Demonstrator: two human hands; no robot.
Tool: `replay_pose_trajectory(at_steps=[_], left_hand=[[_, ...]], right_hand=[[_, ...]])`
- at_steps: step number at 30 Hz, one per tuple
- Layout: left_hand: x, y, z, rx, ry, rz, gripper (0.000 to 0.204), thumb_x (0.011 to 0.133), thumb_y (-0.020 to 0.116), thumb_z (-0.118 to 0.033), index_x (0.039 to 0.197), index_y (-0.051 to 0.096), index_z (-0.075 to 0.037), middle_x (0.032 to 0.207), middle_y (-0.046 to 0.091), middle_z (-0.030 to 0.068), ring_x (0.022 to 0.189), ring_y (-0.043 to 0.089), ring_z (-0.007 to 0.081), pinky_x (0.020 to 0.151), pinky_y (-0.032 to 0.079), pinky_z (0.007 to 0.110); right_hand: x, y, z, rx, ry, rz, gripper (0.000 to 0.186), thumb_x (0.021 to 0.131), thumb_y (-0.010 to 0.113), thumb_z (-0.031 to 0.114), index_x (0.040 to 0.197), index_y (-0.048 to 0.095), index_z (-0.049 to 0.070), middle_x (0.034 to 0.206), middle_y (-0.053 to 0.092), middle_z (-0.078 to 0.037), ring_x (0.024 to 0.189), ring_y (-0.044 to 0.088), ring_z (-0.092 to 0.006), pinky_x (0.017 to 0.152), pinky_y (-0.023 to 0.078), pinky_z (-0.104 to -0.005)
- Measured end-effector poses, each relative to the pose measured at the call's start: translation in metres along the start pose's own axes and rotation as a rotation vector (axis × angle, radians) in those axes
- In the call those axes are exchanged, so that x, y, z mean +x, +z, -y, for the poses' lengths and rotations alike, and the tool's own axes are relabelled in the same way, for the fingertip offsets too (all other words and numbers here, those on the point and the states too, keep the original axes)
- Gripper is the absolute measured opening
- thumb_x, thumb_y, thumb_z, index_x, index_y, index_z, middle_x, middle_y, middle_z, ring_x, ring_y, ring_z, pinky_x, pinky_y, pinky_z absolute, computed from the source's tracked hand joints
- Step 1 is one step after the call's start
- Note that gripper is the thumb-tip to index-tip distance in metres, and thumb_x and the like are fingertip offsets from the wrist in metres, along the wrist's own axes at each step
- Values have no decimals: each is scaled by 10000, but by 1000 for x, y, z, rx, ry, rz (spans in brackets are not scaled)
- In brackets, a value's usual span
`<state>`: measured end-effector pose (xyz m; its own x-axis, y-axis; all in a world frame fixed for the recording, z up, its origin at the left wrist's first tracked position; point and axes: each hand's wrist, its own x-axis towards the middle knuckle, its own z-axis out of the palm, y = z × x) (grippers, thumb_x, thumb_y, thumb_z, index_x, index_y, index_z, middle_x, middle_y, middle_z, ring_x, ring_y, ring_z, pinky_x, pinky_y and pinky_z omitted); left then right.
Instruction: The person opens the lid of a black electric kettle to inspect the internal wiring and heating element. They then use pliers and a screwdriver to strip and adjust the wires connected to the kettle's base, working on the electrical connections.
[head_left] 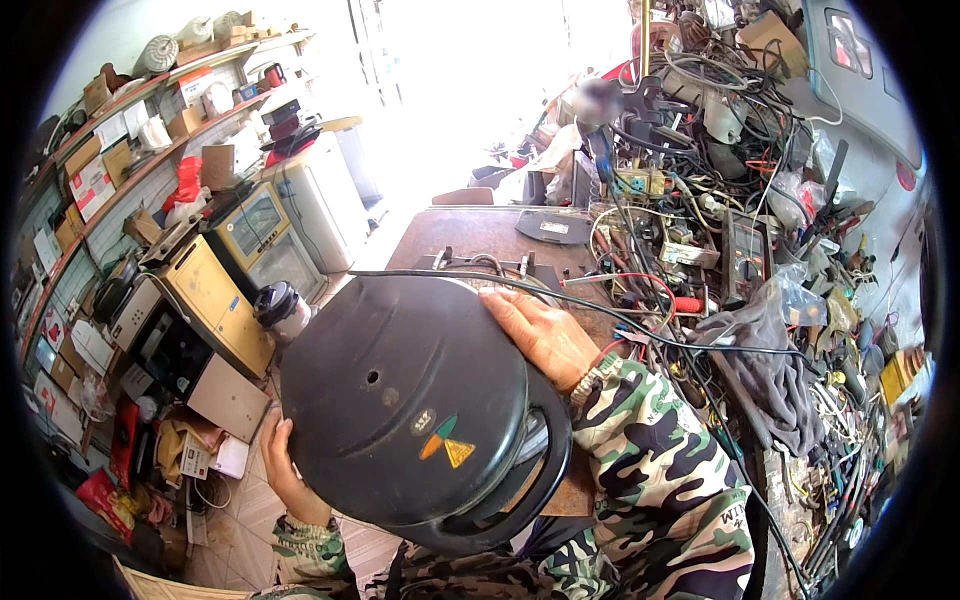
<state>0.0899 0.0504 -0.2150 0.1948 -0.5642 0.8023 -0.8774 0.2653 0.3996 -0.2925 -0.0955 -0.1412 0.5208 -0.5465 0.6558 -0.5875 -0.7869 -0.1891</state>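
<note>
In front of me I hold a large round black lid (400, 400), which looks like an electric griddle's. A small round hole and a yellow warning triangle mark its face, and a looped handle is at its lower right. My left hand (290, 470) grips its left rim, with the fingertips curled at the edge. My right hand (540, 335) is closed over the upper right rim, the thumb hidden. Past the lid, a dark part with metal brackets (485, 262) lies on the bench, mostly covered. A black cable (600, 305) runs behind the lid and over my right wrist.
The brown workbench (415, 240) bears a flat dark plate (553, 228). To the right are heaped wires, a multimeter (745, 255), a red-handled tool (688, 304) and a grey cloth (770, 360). At left stand crowded shelves (150, 140), old cabinets (215, 300) and a lidded jar (282, 308).
</note>
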Motion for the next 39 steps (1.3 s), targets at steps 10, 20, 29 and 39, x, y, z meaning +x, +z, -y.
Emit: replay_pose_trajectory(at_steps=[10, 20, 29, 39], left_hand=[[-10, -6, -11, -48, -37, 122, 757, 801, 909, -167, 1444, 529, -44, 1532, 504, 237, 1354, 581, 369, 1070, 524, 399], [-15, -27, -12, -824, -719, 169, 586, 1074, 586, -233, 1557, 356, 6, 1528, 487, 211, 1420, 513, 267, 1176, 458, 380], [-24, -47, -55, -1103, -945, 306, 749, 1047, 645, -251, 1595, 206, 11, 1479, 536, 193, 1292, 629, 292, 990, 589, 438], [-24, -32, -101, -1231, -920, 312, 694, 1012, 654, -114, 1592, 286, -12, 1559, 458, 172, 1416, 515, 307, 1176, 473, 500]], right_hand=[[5, -12, -3, -131, -15, 81, 643, 895, 629, 59, 1520, 477, 49, 1240, 694, -158, 1154, 692, -323, 977, 585, -393], [-15, -40, -31, -200, 413, 49, 227, 938, 579, 84, 1074, 746, 10, 1017, 732, -244, 930, 723, -427, 844, 585, -493], [25, -1, -84, 0, 660, 147, 566, 986, 670, 325, 1440, 564, 5, 1238, 691, -310, 1181, 656, -479, 1019, 516, -526], [12, 7, -85, -55, 661, 83, 618, 976, 693, 341, 1486, 521, 36, 1324, 642, -298, 1218, 639, -470, 1042, 513, -515]])
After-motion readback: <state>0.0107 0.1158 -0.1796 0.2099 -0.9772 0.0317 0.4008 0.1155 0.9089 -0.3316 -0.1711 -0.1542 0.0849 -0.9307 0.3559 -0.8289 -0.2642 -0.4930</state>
